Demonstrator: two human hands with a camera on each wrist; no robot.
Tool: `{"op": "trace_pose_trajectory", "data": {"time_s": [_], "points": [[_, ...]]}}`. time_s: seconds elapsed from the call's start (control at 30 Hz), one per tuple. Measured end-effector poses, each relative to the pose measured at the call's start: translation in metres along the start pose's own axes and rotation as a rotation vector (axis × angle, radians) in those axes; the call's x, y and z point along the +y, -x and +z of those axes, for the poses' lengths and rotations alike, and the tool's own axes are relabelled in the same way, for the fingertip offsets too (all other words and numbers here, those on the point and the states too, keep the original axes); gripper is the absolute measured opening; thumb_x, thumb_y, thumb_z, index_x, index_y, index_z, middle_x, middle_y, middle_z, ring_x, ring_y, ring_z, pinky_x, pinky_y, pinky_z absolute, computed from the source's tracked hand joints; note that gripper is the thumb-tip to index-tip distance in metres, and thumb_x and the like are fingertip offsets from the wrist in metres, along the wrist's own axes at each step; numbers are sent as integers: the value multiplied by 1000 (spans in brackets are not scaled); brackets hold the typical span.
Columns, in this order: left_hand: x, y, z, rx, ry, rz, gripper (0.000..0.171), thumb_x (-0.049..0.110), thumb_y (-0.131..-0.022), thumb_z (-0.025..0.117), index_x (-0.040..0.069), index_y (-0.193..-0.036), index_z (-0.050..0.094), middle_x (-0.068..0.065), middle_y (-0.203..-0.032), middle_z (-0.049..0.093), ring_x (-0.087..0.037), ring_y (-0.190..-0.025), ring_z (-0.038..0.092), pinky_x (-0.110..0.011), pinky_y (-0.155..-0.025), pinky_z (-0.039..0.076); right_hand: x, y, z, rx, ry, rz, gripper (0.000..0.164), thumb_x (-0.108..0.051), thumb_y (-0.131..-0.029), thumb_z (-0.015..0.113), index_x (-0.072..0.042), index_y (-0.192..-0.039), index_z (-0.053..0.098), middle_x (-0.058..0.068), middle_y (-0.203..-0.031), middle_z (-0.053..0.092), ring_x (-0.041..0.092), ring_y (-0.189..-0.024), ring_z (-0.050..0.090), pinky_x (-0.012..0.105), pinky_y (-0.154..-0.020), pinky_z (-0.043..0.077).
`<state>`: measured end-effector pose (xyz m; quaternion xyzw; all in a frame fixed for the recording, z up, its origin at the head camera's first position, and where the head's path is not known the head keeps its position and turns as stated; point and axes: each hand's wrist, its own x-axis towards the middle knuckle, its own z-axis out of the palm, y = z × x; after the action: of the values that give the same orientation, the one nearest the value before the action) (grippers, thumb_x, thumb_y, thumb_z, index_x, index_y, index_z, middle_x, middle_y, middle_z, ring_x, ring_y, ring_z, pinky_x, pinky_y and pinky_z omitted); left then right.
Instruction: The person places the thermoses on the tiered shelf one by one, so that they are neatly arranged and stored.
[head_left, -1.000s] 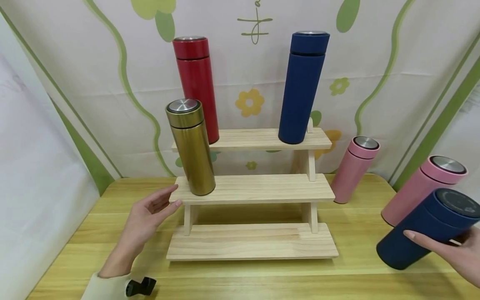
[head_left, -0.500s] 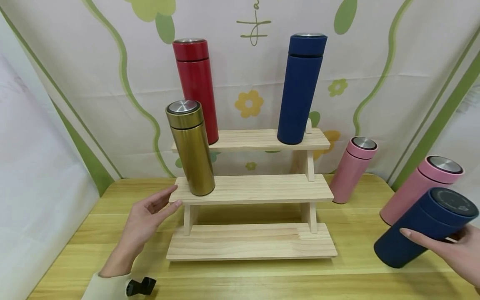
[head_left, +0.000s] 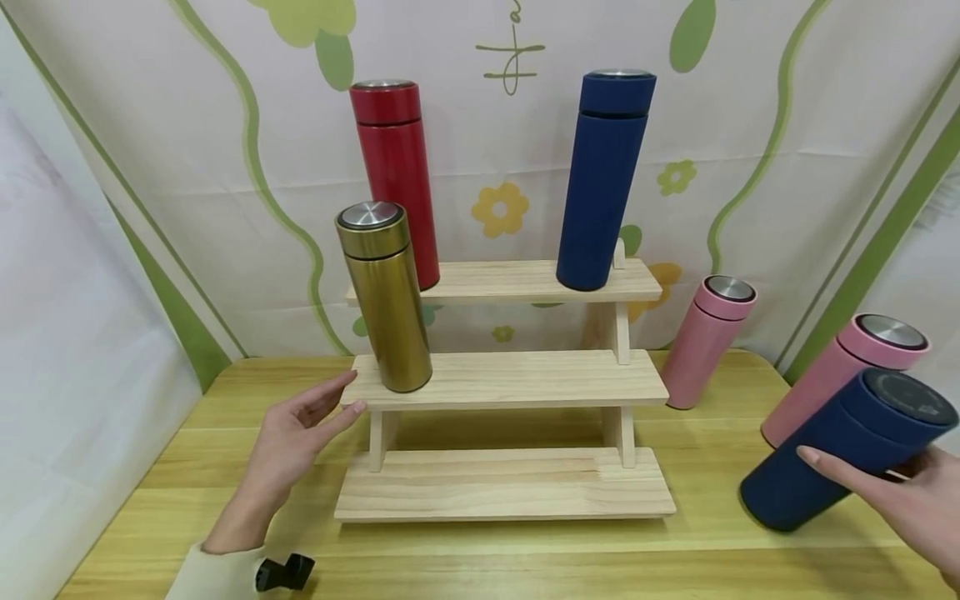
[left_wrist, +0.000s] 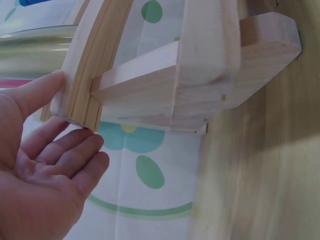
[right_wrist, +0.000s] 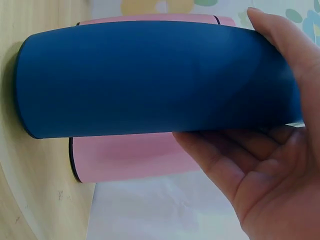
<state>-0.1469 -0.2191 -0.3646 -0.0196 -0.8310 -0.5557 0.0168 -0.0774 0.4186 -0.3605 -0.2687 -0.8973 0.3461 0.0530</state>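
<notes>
My right hand grips a dark blue thermos bottle near its upper part. The bottle leans with its top to the right. In the right wrist view the thermos overlaps a pink thermos. At the other side, my left hand holds the left end of the middle shelf of a three-tier wooden display stand, thumb at the front edge and fingers at the back. A gold thermos stands upright on that shelf, beside the left fingers.
On the top shelf stand a red thermos at left and another blue thermos at right. Two pink thermoses, the nearer one and the farther one, stand on the wooden table. A patterned curtain hangs behind.
The blue thermos in my right hand has shifted slightly left, its base drawing a little toward the stand. My left hand keeps its place on the shelf end.
</notes>
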Motion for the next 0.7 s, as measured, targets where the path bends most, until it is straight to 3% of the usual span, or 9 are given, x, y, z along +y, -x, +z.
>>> {"op": "trace_pose_trajectory", "data": {"time_s": [0.37,0.63,0.7], "points": [[-2,-1,2,4,10,21,64,47,-99,77,25,-157,58,1,-165,52,-23,-158,42,-3,-102,44,-13,0,7,99,-80,-78,97,-45,-106,66,11,-167,16,48,-153,37,66,-124,47,77,-98,45],[-3,0,1,9,2,20,63,47,-99,77,25,-156,59,1,-164,53,-23,-158,43,-6,-104,45,-30,1,9,118,-64,-92,98,-48,-104,68,14,-164,21,50,-150,40,68,-124,50,79,-96,46],[-3,1,1,8,2,17,63,47,-99,77,26,-156,59,2,-164,53,-23,-158,43,-9,-107,46,-34,0,8,128,-45,-111,99,-48,-103,69,16,-162,23,50,-147,42,67,-122,51,73,-87,53]]}}
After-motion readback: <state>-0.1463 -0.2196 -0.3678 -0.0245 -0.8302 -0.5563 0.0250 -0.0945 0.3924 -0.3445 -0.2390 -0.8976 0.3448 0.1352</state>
